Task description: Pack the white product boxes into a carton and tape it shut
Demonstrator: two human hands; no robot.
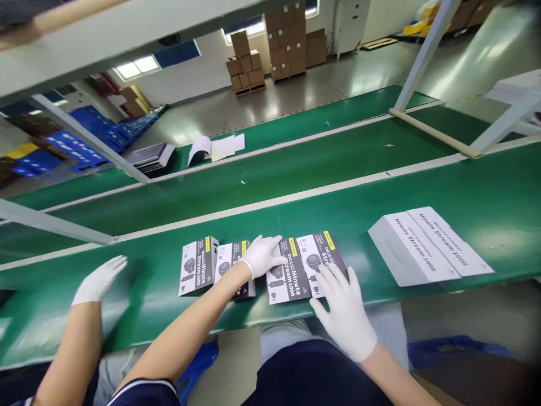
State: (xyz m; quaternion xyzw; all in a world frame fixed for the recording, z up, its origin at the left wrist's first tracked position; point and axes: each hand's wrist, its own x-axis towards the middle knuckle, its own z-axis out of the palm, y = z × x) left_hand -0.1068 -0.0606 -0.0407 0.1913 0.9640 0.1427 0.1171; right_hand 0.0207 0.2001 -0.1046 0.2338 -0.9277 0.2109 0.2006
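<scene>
My right hand (344, 313), in a white glove, lies with spread fingers over the lower right part of a printed carton (313, 260). Its thumb reaches the carton's near edge. A matching carton (289, 285) lies against it on the left. Two more of these black-and-white cartons with yellow labels, an outer one (196, 266) and a partly covered one (224, 265), are in the same row. A co-worker's gloved right hand (264, 256), reaching in from the left, covers parts of the middle cartons. My left hand is not in view.
The co-worker's other gloved hand (99, 280) is over the green belt (152, 304) at left. White "Minute Stream 1000" cartons (426, 245) lie at right. Slanted white frame posts (426, 53) rise beyond. Papers (222, 148) rest on the far belt; stacked brown boxes (285, 42) stand behind.
</scene>
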